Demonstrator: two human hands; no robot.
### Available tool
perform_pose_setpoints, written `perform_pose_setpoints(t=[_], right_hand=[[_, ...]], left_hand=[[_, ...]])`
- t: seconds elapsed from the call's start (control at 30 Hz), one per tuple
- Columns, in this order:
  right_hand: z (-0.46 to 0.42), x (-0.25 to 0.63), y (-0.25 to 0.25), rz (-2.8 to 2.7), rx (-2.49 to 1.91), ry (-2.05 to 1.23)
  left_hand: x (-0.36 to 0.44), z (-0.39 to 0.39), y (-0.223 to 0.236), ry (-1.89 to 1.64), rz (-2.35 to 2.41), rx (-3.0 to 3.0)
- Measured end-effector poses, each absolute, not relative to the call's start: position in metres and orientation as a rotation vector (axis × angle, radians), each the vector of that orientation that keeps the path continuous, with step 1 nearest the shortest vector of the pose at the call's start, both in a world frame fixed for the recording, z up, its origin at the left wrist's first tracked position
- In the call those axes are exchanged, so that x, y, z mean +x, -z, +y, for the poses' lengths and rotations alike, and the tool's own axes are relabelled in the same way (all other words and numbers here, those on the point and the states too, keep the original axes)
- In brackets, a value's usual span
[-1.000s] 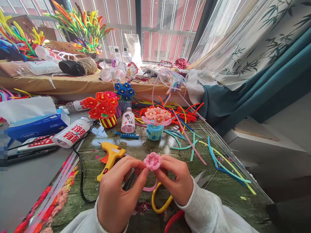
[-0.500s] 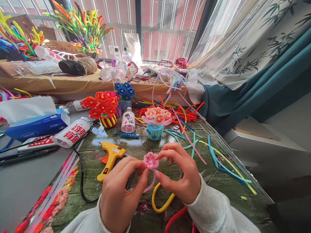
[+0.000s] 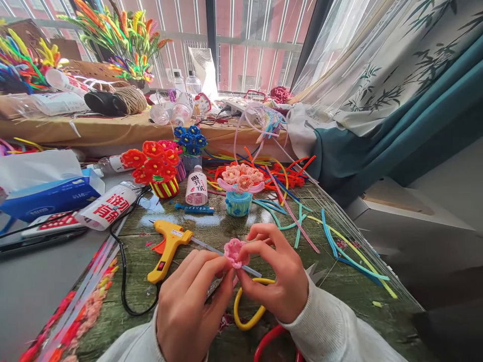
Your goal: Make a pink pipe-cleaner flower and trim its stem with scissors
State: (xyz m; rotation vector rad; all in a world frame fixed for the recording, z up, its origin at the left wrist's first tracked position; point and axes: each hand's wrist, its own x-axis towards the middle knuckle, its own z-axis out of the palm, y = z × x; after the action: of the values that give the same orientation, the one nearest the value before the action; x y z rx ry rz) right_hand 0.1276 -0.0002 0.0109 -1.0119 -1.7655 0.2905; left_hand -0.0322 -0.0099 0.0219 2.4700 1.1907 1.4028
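A small pink pipe-cleaner flower (image 3: 234, 251) is held above the table between both hands. My left hand (image 3: 196, 296) pinches its left lower edge between thumb and fingertips. With thumb and forefinger, my right hand (image 3: 277, 274) grips the flower's right side, the other fingers curled above. The flower's stem is mostly hidden by the fingers. A yellow hot glue gun (image 3: 169, 246) lies to the left, a clear glue stick at its back end. Below the hands, a yellow scissors handle (image 3: 245, 322) and a red handle (image 3: 266, 344) show partly.
Behind stand a turquoise pot (image 3: 239, 203) with pink flowers, a small bottle (image 3: 196, 187) and red flowers (image 3: 156, 163) in a striped pot. Blue and yellow pipe cleaners (image 3: 350, 251) lie right. A tissue box (image 3: 53, 193) sits left, and a black cord (image 3: 123, 271) loops beside the glue gun.
My right thumb and forefinger have closed in on the flower, which has tilted slightly. The pink stem that hung in a curve below is now mostly hidden. The view has shifted slightly.
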Motion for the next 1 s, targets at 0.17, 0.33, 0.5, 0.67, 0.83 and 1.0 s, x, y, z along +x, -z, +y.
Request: perform_pose_setpoints(t=[0.17, 0.33, 0.5, 0.67, 0.83, 1.0], right_hand=[[-0.0019, 0.1278, -0.0106, -1.755, -1.020, -0.241], [-0.0037, 0.1270, -0.0106, -1.766, -1.016, -0.183], [-0.0049, 0.1262, -0.0131, -1.764, -1.022, -0.103], [-0.0052, 0.1253, -0.0149, -1.760, -1.021, -0.041], [-0.0055, 0.1250, -0.0149, -1.765, -1.020, -0.022], [-0.0055, 0.1254, -0.0148, -1.761, -1.029, -0.008]], left_hand=[[-0.0310, -0.0118, -0.0232, -1.450, 1.174, 2.493], [-0.0288, -0.0127, -0.0232, -1.456, 1.183, 2.481], [-0.0274, -0.0131, -0.0217, -1.441, 1.174, 2.491], [-0.0267, -0.0142, -0.0212, -1.453, 1.178, 2.498], [-0.0257, -0.0139, -0.0220, -1.451, 1.183, 2.490], [-0.0261, -0.0142, -0.0212, -1.459, 1.192, 2.495]])
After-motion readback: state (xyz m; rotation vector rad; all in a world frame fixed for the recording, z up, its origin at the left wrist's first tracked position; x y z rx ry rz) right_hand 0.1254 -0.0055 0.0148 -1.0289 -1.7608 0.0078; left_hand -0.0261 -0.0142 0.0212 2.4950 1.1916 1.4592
